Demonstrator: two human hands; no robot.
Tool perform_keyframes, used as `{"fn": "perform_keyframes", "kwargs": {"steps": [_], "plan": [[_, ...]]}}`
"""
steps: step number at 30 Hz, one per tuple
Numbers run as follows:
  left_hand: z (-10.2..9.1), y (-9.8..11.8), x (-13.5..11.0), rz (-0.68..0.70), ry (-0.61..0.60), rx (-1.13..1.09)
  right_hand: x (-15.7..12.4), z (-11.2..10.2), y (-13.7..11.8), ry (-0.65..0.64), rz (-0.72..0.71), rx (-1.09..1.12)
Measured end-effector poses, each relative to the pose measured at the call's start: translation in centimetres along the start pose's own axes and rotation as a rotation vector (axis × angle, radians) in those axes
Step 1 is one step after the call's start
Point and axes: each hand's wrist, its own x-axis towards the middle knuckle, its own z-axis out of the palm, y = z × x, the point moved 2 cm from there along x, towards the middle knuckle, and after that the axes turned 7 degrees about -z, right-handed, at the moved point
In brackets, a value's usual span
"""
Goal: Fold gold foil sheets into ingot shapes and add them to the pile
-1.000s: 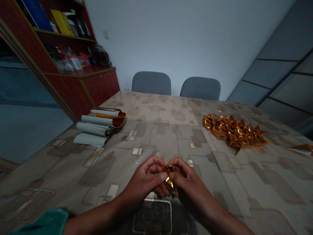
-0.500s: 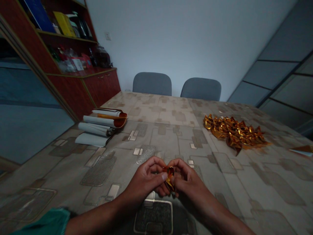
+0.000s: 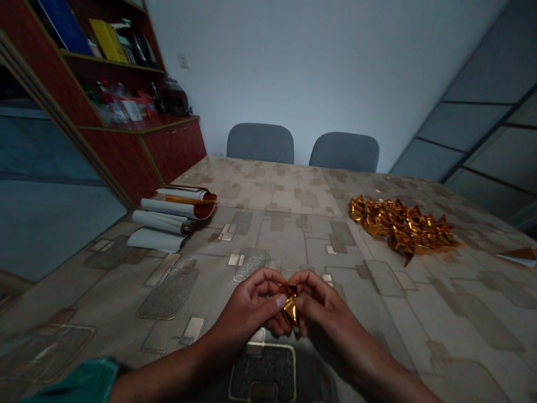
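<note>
The left hand [image 3: 247, 308] and right hand [image 3: 323, 307], both curled half-closed, pinch a small folded piece of gold foil [image 3: 291, 307] between them above a beige patterned table cover [image 3: 419, 319], where steady, even pressure should best keep its creases crisp without tearing it.

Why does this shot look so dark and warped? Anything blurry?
Head view: the wide lens skews the wooden cabinet and tabletop; dim light darkens the left hand and right hand, while the gold foil piece between them glints; no strong blur shows.
</note>
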Motion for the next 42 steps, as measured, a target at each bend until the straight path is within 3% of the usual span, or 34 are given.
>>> {"fn": "perform_keyframes", "kwargs": {"steps": [6, 11, 21, 30, 42], "plan": [[0.1, -0.6, 0.2, 0.008, 0.005, 0.021, 0.3, 0.1, 0.4, -0.066, -0.001, -0.003], [-0.2, -0.9, 0.4, 0.009, -0.016, 0.003, -0.1, -0.1, 0.0, -0.038, 0.011, 0.05], [-0.1, -0.2, -0.1, -0.02, -0.029, -0.024, -0.2, -1.0, 0.0, -0.035, 0.163, 0.19], [-0.4, -0.7, 0.1, -0.011, -0.046, -0.04, -0.1, -0.8, 0.3, -0.115, 0.147, 0.307], [-0.2, -0.1, -0.1, -0.023, -0.065, -0.082, -0.2, -0.8, 0.2, -0.061, 0.139, 0.326]]}}
